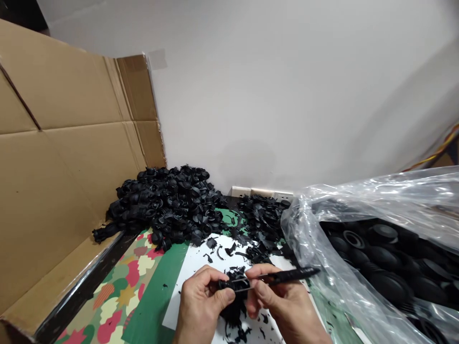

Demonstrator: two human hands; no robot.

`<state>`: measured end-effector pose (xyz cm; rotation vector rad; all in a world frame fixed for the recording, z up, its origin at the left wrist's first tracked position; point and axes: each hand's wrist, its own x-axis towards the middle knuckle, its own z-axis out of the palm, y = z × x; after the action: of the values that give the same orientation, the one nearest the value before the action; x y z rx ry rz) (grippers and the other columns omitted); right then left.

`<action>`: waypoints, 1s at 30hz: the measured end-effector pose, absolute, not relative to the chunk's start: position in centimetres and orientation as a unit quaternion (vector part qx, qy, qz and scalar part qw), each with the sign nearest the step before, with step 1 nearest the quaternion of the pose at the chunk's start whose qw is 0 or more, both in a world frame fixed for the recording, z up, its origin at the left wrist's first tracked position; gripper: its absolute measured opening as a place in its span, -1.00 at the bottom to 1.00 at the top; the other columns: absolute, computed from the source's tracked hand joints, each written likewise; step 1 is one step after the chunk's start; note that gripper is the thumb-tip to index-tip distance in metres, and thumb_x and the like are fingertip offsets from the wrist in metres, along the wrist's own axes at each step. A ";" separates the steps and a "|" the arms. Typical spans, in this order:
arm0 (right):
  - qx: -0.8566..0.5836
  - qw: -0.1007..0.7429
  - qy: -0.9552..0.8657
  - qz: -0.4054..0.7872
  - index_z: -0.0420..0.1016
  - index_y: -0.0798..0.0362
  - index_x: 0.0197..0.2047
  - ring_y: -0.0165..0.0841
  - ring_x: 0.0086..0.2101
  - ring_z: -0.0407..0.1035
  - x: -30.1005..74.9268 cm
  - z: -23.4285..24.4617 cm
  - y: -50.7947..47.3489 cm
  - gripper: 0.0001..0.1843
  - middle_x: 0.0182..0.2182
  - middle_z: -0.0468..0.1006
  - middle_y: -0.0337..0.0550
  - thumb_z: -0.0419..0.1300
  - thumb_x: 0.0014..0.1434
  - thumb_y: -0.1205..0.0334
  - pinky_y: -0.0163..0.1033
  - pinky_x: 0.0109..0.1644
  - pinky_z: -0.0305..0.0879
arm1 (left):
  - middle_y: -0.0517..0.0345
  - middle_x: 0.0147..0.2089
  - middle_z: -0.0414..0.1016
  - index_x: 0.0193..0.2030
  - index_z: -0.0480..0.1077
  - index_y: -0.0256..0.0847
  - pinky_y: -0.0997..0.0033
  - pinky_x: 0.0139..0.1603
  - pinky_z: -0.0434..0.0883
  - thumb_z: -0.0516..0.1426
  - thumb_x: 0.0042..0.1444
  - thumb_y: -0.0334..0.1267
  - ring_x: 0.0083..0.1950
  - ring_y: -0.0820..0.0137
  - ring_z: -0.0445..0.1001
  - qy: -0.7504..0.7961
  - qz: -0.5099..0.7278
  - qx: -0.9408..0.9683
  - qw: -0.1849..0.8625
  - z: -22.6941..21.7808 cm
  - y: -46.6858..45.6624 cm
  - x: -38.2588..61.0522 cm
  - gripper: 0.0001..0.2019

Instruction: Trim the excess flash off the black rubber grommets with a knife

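Low in the middle, my left hand (202,301) pinches a small ribbed black rubber part (225,284) between thumb and fingers. My right hand (281,303) is closed on black tweezers (292,275), whose back end points right. Their thin metal tips reach left to the part. The fingers hide some of the part and the tips. Beneath both hands, black rubber scraps (233,313) lie heaped and scattered on a white sheet (182,296).
A large pile of black rubber parts (172,200) stands back left by a cardboard panel (79,153). Another scrap heap (263,215) lies near the wall sockets (283,196). At right, a clear plastic bag (311,239) holds black rubber pieces (387,282). A blade-like metal tool (353,325) lies front right.
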<state>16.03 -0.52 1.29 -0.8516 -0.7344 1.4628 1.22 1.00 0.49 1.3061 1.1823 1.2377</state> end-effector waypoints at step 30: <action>-0.498 0.655 -0.513 0.245 0.51 0.00 -0.41 -0.37 -0.61 0.33 18.4 -0.1 0.6 -0.92 -0.59 0.49 -0.22 0.25 0.05 0.20 -0.29 -0.55 0.27 | 0.17 -0.49 0.44 -0.51 0.53 -0.20 0.47 -0.42 0.27 0.27 -0.24 -0.47 -0.43 0.37 0.35 0.417 0.501 0.590 0.476 0.9 0.4 1.5 -0.89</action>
<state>18.38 0.58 -0.10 -1.1280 -1.1641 0.5546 1.54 0.44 0.93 1.4414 1.0193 1.2246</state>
